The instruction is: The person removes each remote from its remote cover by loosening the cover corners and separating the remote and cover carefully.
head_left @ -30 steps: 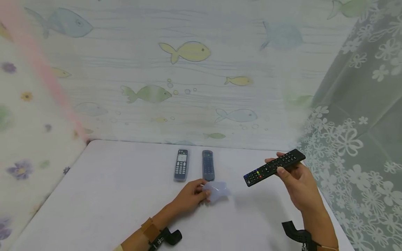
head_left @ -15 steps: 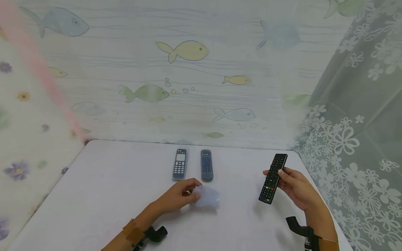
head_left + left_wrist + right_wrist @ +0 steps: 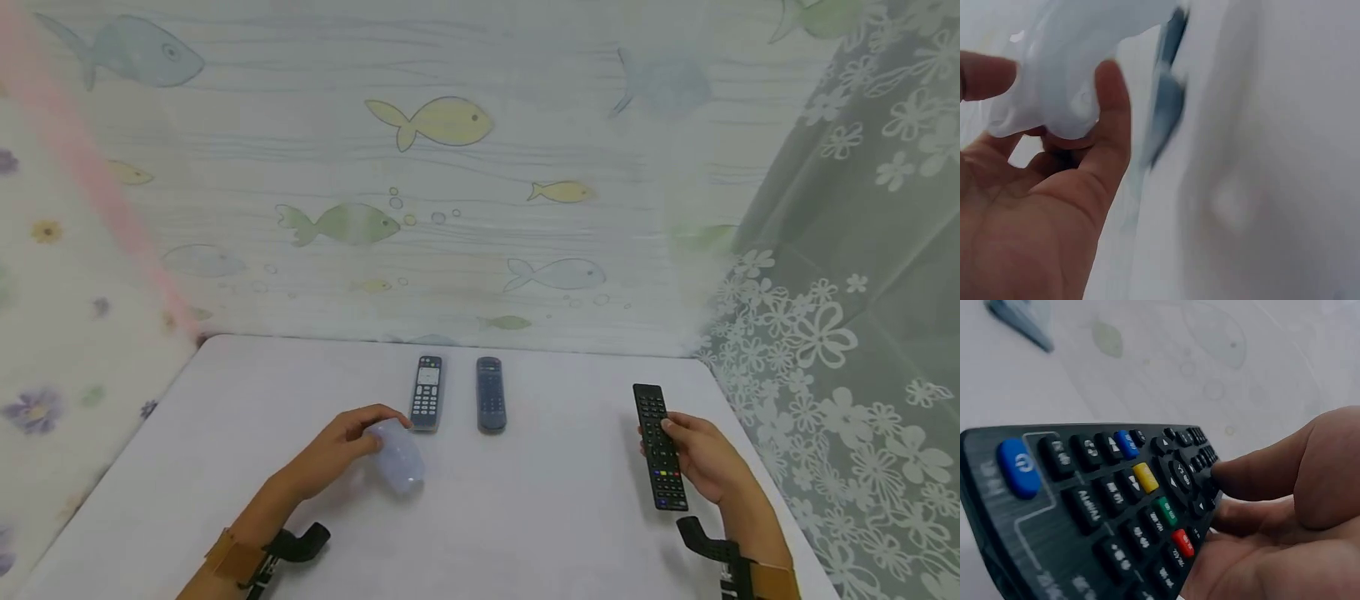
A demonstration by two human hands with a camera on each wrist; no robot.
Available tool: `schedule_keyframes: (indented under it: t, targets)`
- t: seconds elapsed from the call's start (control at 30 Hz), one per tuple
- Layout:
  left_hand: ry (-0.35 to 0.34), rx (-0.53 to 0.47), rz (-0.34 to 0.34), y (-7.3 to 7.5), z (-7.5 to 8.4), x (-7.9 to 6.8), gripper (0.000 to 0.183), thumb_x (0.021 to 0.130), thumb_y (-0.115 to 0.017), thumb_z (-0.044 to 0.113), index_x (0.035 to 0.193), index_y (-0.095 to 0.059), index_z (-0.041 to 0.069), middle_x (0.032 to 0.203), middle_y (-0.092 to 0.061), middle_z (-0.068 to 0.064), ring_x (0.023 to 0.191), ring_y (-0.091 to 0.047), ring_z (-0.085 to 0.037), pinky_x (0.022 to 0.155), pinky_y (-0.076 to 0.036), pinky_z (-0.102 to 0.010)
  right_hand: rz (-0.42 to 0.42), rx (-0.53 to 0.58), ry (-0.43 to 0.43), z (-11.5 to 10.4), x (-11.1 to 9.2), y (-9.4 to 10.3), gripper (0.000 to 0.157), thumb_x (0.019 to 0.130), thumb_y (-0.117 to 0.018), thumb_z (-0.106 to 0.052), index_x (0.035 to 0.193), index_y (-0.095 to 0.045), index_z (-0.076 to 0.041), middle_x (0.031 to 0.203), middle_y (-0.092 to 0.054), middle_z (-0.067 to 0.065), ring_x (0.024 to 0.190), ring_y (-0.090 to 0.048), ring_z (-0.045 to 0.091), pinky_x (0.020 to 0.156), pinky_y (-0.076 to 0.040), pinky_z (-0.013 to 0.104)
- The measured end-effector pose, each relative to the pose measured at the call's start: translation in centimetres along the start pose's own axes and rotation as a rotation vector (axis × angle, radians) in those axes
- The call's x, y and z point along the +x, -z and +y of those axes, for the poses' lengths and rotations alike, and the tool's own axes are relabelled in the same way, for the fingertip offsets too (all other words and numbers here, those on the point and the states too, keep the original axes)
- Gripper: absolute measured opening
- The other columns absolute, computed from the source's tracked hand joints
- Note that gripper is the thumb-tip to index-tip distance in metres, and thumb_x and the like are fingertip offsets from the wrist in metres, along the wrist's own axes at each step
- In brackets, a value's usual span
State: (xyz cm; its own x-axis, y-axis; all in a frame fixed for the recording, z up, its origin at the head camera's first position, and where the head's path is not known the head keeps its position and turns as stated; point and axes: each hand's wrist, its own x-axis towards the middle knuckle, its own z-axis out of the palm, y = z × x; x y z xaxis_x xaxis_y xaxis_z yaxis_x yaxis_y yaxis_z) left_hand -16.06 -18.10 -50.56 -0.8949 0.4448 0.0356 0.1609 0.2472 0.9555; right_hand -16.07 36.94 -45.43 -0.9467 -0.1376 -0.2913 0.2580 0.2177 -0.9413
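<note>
My left hand (image 3: 333,450) pinches a translucent bluish-white silicone sleeve (image 3: 399,457) between thumb and fingers, above the table's left-middle part. In the left wrist view the soft sleeve (image 3: 1063,75) bends between the fingertips. On the right, my right hand (image 3: 705,454) grips a black remote control (image 3: 660,450) by its side, thumb on the button face. Close up in the right wrist view, the remote (image 3: 1104,500) shows a blue power button and coloured keys. Its power-button end points toward me in the head view.
Two remotes in translucent covers lie side by side near the table's back: one with white keys (image 3: 427,393), one with dark keys (image 3: 491,395). A white table (image 3: 525,533) lies below. A fish-print curtain (image 3: 450,208) rises behind, and a lace-patterned curtain (image 3: 862,375) hangs on the right.
My left hand has carried the sleeve leftward, away from the dark-keyed remote. My right hand has lowered the black remote and turned it from slanting to nearly lengthwise.
</note>
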Motion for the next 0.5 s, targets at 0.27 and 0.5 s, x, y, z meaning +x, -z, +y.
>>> schedule_keyframes:
  t: [0.27,0.5]
  targets:
    - [0.024,0.132,0.080,6.3,-2.5,-2.0,0.043,0.103,-0.045,-0.001,0.126,-0.072,0.022,0.135,-0.067,0.001,0.129,-0.049,-0.025,0.097,-0.040,-0.038,0.205,-0.192,-0.111,0.7,0.4,-0.3,0.060,0.115,-0.042,-0.021,0.155,-0.027,0.021,0.148,-0.047,0.035,0.108,-0.065,0.017,0.085,-0.058,0.026]
    - [0.059,0.137,0.140,8.8,-4.0,-2.8,0.038,0.109,-0.046,0.006,0.142,-0.064,0.014,0.148,-0.057,-0.008,0.119,-0.050,-0.017,0.086,-0.045,-0.027,0.303,-0.308,-0.123,1.2,0.7,-0.3,0.061,0.112,-0.050,-0.027,0.151,-0.039,0.018,0.144,-0.050,0.035,0.113,-0.058,0.029,0.083,-0.055,0.029]
